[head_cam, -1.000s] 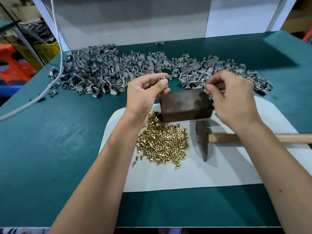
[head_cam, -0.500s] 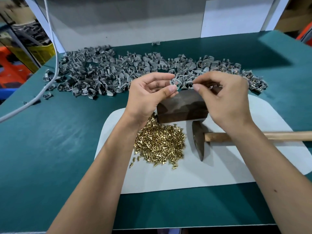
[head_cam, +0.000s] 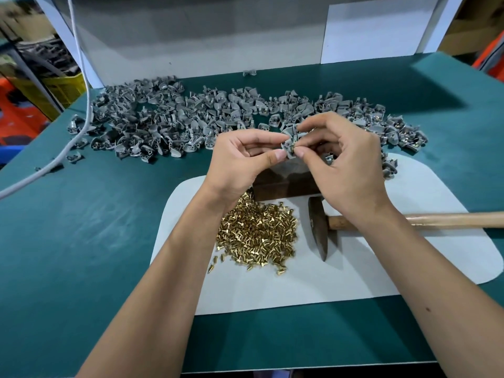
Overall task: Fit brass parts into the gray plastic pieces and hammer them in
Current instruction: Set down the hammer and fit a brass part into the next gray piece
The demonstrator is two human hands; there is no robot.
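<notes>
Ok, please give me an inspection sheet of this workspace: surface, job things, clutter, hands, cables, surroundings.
Surface: green table with a white mat on it.
Job's things: heap of gray plastic pieces along the far side; pile of brass parts on the mat; hammer lying on the mat; dark block beyond the pile.
Clutter: a few stray gray pieces near the left edge.
Hands: left hand holds a gray piece; right hand pinches a brass part at it.
Cables: white cable crosses the left corner.
Surroundings: white panel behind; yellow crate at left.
</notes>
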